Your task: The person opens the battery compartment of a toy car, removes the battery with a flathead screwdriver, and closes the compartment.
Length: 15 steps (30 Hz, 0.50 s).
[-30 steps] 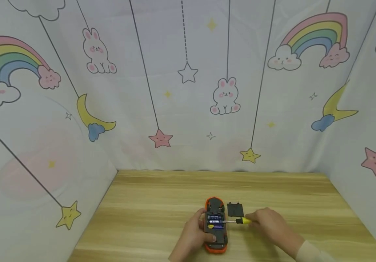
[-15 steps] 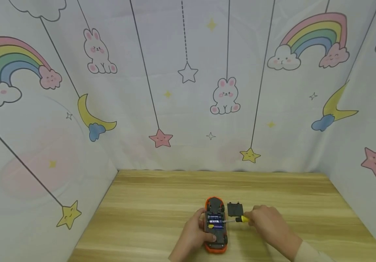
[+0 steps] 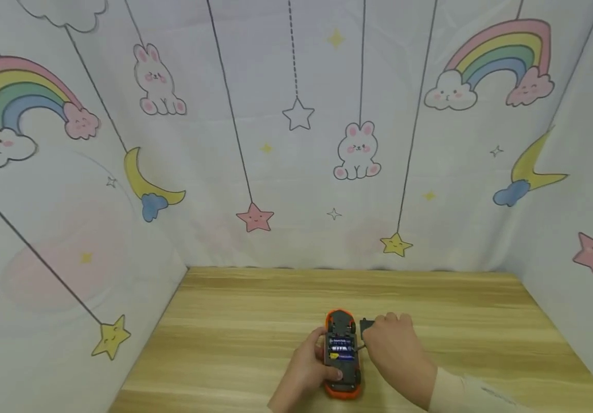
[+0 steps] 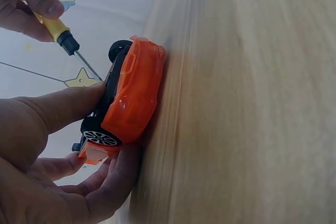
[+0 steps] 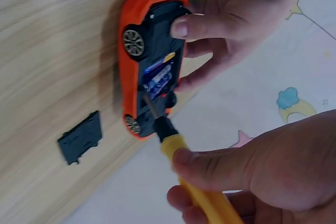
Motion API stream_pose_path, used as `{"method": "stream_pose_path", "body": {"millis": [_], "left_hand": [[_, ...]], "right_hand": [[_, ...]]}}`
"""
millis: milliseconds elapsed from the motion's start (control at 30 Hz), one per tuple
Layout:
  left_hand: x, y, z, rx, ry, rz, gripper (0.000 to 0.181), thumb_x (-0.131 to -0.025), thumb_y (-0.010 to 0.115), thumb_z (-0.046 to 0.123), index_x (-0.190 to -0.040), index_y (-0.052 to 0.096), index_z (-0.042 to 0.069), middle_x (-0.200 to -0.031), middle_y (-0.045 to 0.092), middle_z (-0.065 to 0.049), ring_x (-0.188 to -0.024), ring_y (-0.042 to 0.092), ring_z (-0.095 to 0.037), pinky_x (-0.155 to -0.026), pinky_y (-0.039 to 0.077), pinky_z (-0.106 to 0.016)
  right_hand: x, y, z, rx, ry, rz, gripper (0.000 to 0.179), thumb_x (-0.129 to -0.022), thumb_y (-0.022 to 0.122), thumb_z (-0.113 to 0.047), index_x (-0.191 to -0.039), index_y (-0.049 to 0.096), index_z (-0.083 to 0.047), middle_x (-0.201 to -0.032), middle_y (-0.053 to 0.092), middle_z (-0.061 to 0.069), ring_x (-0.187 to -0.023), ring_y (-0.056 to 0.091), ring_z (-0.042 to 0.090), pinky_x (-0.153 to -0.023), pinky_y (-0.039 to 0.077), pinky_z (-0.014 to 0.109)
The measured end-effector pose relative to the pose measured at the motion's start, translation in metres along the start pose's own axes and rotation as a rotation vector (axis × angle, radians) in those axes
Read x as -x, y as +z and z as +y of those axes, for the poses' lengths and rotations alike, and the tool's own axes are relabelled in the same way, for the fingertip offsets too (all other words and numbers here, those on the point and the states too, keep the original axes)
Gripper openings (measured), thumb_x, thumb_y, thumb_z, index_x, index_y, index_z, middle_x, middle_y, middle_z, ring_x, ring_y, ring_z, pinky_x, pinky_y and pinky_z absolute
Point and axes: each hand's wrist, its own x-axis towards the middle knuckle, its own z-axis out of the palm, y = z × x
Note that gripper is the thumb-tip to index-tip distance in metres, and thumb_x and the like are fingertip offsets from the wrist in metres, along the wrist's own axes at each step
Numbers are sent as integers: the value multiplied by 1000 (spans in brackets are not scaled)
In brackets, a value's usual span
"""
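An orange toy car point(image 3: 342, 368) lies upside down on the table, its black underside facing up. Inside its uncovered battery compartment sit several purple batteries point(image 5: 158, 81), one with a yellow end. My left hand point(image 3: 304, 367) grips the car from the left, thumb pressed on the underside and fingers along the side. In my right hand point(image 3: 397, 355) is a screwdriver point(image 5: 197, 182) with a yellow handle and black collar. Its metal tip reaches the edge of the battery compartment in the right wrist view. The hand covers most of the screwdriver in the head view.
A black battery cover point(image 5: 81, 137) lies flat on the wooden table point(image 3: 234, 321), just right of the car and partly hidden behind my right hand in the head view. Around the table hangs a white cloth point(image 3: 296, 172) printed with rabbits, stars and rainbows.
My right hand has moved left and turned over the screwdriver, closer to the car, and now overlaps the battery cover. My left hand and the car stay in place.
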Motion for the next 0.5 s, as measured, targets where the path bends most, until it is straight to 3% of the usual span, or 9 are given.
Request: {"method": "stream_pose_path", "body": {"millis": [100,200,333,400,500], "left_hand": [[-1,1,0,-8,7,-2,98,-63,90,-4,-149,47,9,-87,68,-3,-80,63,-17,-78,51,-39],[-2,0,0,-7,9,-3,98,-63,90,-5,-149,47,10,-87,67,-3,-80,63,-17,-78,51,-40],[-2,-1,0,0,16,4,99,-62,90,-5,-150,47,10,-86,67,-4,-79,63,-18,-76,51,-39],[-1,-1,0,5,25,7,99,-62,90,-6,-150,46,9,-86,67,-5,-78,63,-18,-74,51,-38],[-1,-1,0,2,28,3,100,-62,90,-5,-151,45,8,-87,67,-5,-78,63,-18,-75,52,-37]], "right_hand": [[-3,-6,-9,41,21,-7,22,-80,81,-27,-67,68,-14,-60,55,5,-57,52,22,-59,47,44],[-7,-10,-13,49,40,-70,26,-78,82,-37,-71,70,-15,-62,55,5,-59,52,21,-62,49,44],[-9,-6,-5,-28,95,-154,17,-80,83,-25,-74,72,-14,-66,60,4,-63,55,21,-69,50,46],[-7,0,3,-71,116,-167,13,-80,82,-13,-73,71,-14,-68,62,4,-65,57,22,-71,51,49],[1,10,14,-130,129,-163,14,-80,82,-9,-72,71,-15,-69,62,2,-65,56,20,-68,51,48]]}}
